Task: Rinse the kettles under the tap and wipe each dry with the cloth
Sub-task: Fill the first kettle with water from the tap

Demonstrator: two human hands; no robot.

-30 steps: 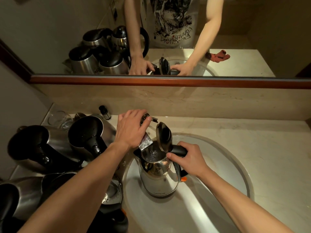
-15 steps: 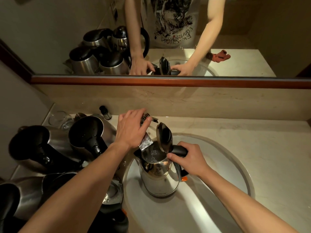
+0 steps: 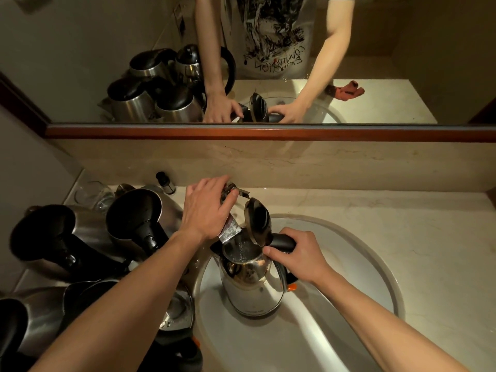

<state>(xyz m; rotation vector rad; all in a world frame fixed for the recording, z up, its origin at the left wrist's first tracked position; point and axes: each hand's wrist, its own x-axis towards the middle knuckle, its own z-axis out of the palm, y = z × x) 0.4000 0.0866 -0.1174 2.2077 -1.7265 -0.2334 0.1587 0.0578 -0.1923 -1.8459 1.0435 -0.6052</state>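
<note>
A steel kettle (image 3: 252, 288) stands upright in the round sink (image 3: 375, 259), its black lid (image 3: 259, 221) flipped up and open. The right hand (image 3: 298, 257) grips the kettle's black handle (image 3: 281, 241), fingers curled round it and the thumb laid along the near side. The left hand (image 3: 208, 208) rests on top of the tap (image 3: 230, 226), fingers curled over the lever with the thumb pressed against its side (whether the lever is actually squeezed cannot be told from here). The metal spout slants down over the kettle's open mouth, and water glints inside the body.

On the counter (image 3: 402, 210) to the left of the sink sits a crowd of other steel kettles. One with a closed black lid (image 3: 139, 221) lies just beside the left forearm, and another (image 3: 51, 237) is further left; both are tilted toward the camera. More kettles (image 3: 24, 326) fill the lower left corner, partly hidden under the left arm, and one near the sink rim (image 3: 177, 312) has its lid open, showing a wet inside. Behind them stand a clear glass (image 3: 91, 194) and a small dark bottle (image 3: 165, 182) against the back wall.

A mirror (image 3: 80, 49) with a wooden frame runs along the top, reflecting the kettles, both arms and a printed T-shirt. A reddish cloth (image 3: 347, 91) shows only in the reflection, lying crumpled on the counter well apart from the sink.
</note>
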